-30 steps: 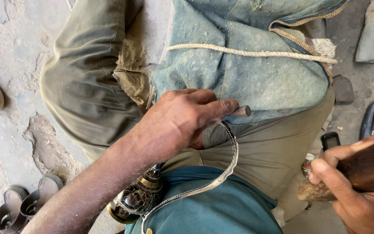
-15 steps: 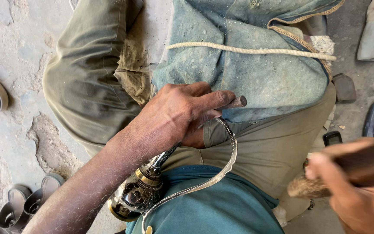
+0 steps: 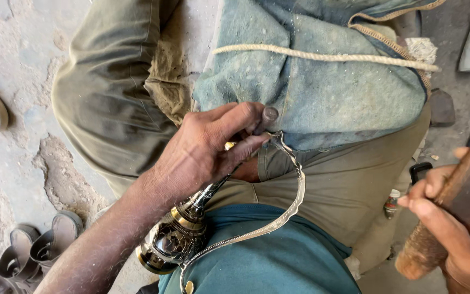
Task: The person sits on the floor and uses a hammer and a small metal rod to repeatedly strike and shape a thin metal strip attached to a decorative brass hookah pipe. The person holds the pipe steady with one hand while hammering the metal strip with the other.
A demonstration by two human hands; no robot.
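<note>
Head view: the left hand (image 3: 208, 149) is closed around the slim neck of a dark metal jug (image 3: 178, 237) with brass bands, its thumb and forefinger pinched on a short steel punch (image 3: 268, 115) set at the neck's upper end. The jug lies slanted across the person's lap, its belly at about 7 o'clock from the hand, and its thin curved handle (image 3: 292, 201) arcs from near the fingertips round to the belly at 5 o'clock. At the frame's 4 o'clock edge the right hand (image 3: 447, 228) is wrapped tight on a wooden mallet (image 3: 463, 190), raised well apart from the punch.

The work looks to be at the striking stage: punch seated, mallet lifted. A blow would call for a short, square arc from 4 o'clock toward the punch head, clearing the handle's loop and the left thumb.

Open room lies between the hands, over the olive trousers (image 3: 349, 179). The roped blue padding (image 3: 311, 87) crowds 12 o'clock; sandals (image 3: 39, 250) sit at 8 o'clock on the floor.
</note>
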